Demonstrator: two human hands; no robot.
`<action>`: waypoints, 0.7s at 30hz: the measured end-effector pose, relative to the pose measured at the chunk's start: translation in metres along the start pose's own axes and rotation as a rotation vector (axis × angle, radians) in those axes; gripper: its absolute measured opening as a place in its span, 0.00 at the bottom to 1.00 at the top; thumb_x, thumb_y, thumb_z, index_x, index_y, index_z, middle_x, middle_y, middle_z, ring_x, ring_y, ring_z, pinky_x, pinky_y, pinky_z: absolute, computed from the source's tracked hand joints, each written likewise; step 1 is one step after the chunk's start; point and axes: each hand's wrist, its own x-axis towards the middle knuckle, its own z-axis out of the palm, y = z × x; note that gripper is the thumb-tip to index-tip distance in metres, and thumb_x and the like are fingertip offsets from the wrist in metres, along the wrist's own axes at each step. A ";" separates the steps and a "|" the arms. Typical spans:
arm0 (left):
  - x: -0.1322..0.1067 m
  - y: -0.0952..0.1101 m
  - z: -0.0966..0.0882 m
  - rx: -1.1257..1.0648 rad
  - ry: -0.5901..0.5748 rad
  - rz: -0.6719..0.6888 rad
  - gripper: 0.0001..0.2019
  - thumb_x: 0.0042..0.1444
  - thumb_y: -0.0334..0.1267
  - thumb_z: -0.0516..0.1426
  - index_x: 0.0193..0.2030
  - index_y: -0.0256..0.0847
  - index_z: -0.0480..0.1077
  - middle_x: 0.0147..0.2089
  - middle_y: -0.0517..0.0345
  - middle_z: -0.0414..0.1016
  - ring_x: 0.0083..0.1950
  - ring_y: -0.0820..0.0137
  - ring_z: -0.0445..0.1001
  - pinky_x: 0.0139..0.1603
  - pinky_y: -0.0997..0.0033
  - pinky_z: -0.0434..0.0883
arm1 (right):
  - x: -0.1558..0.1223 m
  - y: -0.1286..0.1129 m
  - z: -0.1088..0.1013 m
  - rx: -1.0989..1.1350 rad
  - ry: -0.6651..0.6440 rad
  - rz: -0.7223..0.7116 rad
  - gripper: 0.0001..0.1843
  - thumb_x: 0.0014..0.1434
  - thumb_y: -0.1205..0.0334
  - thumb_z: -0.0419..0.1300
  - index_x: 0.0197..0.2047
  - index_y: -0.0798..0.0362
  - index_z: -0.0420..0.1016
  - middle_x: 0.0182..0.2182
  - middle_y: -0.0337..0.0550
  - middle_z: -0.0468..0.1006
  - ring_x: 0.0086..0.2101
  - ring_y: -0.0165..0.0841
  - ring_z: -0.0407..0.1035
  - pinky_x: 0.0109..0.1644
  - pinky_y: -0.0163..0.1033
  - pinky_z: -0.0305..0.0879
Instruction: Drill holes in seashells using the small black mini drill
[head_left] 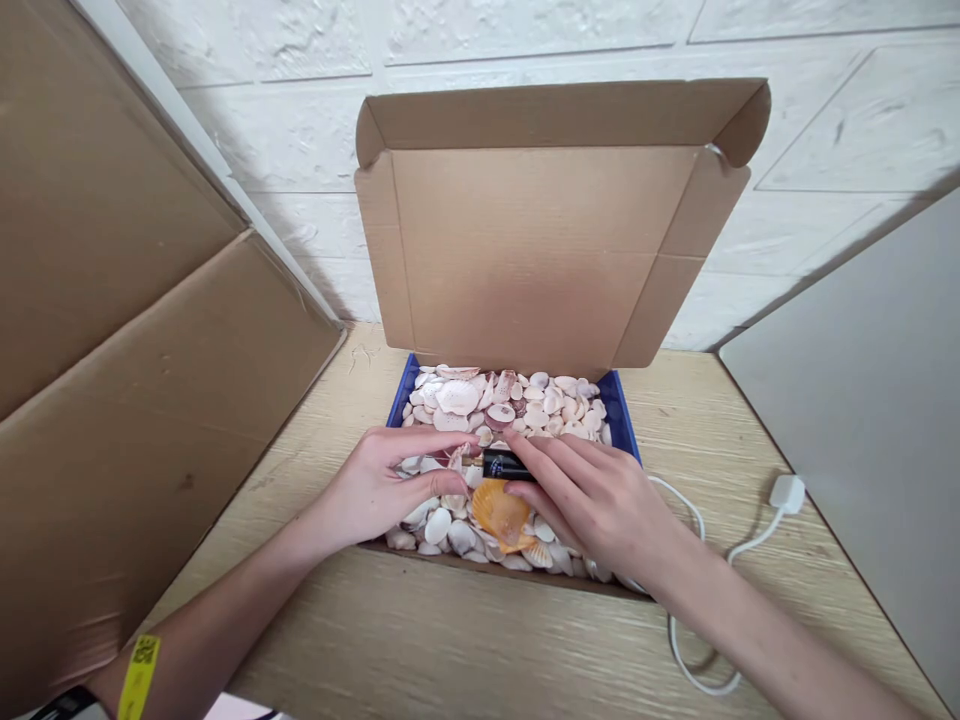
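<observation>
1. Over the front part of the open box [625,415], a small pinkish shell [459,459] sits in my left hand [382,485], pinched between thumb and fingers.
2. From the right, my right hand [592,490] is wrapped round a black tool [504,465], whose brass-coloured nose [472,461] points left at the shell. They look to be touching, but I can't tell how far the point goes in.
3. By that line-up, I judge the step in hand to be boring the shell; the next move calls for a firm pinch, a straight tool and fingertips clear of the point.
4. Pale marks show on the tool's barrel, too small to read.
5. Beneath my hands, loose shells fill the box, an orange shell [501,512] among them; the raised lid [525,250] shows plain brown inside.
6. Right of the box, a white cable [679,655] loops across the surface [375,630].
7. On my left forearm, a yellow label [138,675] carries a square code; I can't read its lettering.
</observation>
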 end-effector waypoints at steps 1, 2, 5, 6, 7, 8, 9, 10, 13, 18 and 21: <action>0.000 0.000 0.000 -0.002 0.002 -0.024 0.15 0.49 0.36 0.66 0.45 0.42 0.79 0.44 0.56 0.83 0.44 0.65 0.80 0.48 0.71 0.75 | 0.000 0.000 0.000 0.003 0.008 0.006 0.19 0.66 0.60 0.54 0.53 0.66 0.67 0.33 0.47 0.79 0.31 0.31 0.71 0.31 0.37 0.68; 0.000 0.000 0.000 -0.006 0.006 -0.048 0.14 0.49 0.36 0.66 0.45 0.42 0.79 0.45 0.56 0.83 0.45 0.65 0.80 0.50 0.72 0.75 | 0.000 0.000 0.000 0.006 0.016 0.015 0.18 0.66 0.60 0.54 0.54 0.65 0.67 0.32 0.46 0.78 0.30 0.31 0.70 0.31 0.37 0.68; 0.000 -0.001 -0.001 -0.038 0.033 -0.097 0.13 0.50 0.36 0.65 0.45 0.43 0.79 0.47 0.57 0.82 0.48 0.66 0.79 0.51 0.73 0.74 | -0.001 0.000 0.001 0.009 0.049 0.049 0.18 0.65 0.61 0.55 0.54 0.64 0.67 0.31 0.45 0.77 0.29 0.31 0.69 0.32 0.37 0.67; 0.000 -0.001 0.000 -0.052 0.047 -0.107 0.13 0.51 0.36 0.64 0.44 0.43 0.79 0.47 0.57 0.82 0.48 0.67 0.79 0.50 0.74 0.74 | -0.002 0.001 0.001 0.011 0.061 0.059 0.18 0.65 0.61 0.56 0.54 0.64 0.67 0.31 0.46 0.78 0.30 0.31 0.69 0.33 0.37 0.67; 0.000 -0.001 0.000 -0.066 0.061 -0.116 0.12 0.51 0.35 0.64 0.44 0.43 0.79 0.47 0.57 0.82 0.48 0.67 0.79 0.49 0.74 0.74 | -0.002 0.001 0.001 0.014 0.069 0.067 0.18 0.64 0.61 0.56 0.53 0.64 0.67 0.32 0.47 0.78 0.30 0.32 0.70 0.34 0.38 0.67; 0.000 0.000 0.000 -0.080 0.073 -0.124 0.11 0.51 0.35 0.64 0.43 0.42 0.79 0.46 0.57 0.82 0.47 0.68 0.79 0.48 0.75 0.74 | -0.002 0.001 0.001 0.015 0.073 0.074 0.17 0.64 0.61 0.56 0.53 0.63 0.67 0.32 0.47 0.78 0.31 0.32 0.70 0.34 0.38 0.68; 0.001 0.000 0.000 -0.096 0.086 -0.131 0.10 0.51 0.35 0.64 0.42 0.42 0.78 0.46 0.57 0.82 0.46 0.68 0.79 0.47 0.75 0.75 | -0.002 0.002 0.001 0.013 0.078 0.081 0.17 0.65 0.62 0.55 0.53 0.63 0.68 0.33 0.47 0.78 0.31 0.32 0.70 0.35 0.38 0.67; 0.001 0.001 0.000 -0.111 0.099 -0.139 0.10 0.51 0.35 0.63 0.42 0.41 0.78 0.45 0.57 0.82 0.45 0.68 0.79 0.46 0.75 0.75 | -0.002 0.002 0.001 0.006 0.083 0.088 0.16 0.65 0.62 0.55 0.52 0.63 0.68 0.32 0.47 0.78 0.31 0.32 0.70 0.34 0.38 0.67; 0.003 0.002 0.000 -0.155 0.141 -0.153 0.10 0.51 0.34 0.63 0.41 0.39 0.77 0.45 0.55 0.82 0.44 0.68 0.80 0.45 0.74 0.76 | -0.001 0.003 0.000 -0.024 0.101 0.109 0.15 0.64 0.62 0.55 0.50 0.63 0.69 0.31 0.46 0.78 0.30 0.32 0.69 0.33 0.37 0.66; 0.003 0.002 0.001 -0.191 0.161 -0.130 0.10 0.51 0.34 0.63 0.42 0.39 0.76 0.46 0.56 0.82 0.46 0.69 0.79 0.48 0.75 0.75 | -0.001 0.003 0.001 -0.007 0.097 0.112 0.15 0.64 0.62 0.56 0.49 0.64 0.69 0.32 0.47 0.78 0.30 0.32 0.68 0.34 0.37 0.65; 0.003 0.002 0.001 -0.197 0.158 -0.111 0.10 0.53 0.32 0.62 0.43 0.40 0.76 0.46 0.57 0.82 0.47 0.71 0.79 0.49 0.76 0.75 | -0.001 0.003 0.001 0.000 0.096 0.109 0.15 0.64 0.63 0.56 0.50 0.64 0.69 0.32 0.46 0.78 0.29 0.32 0.67 0.33 0.37 0.65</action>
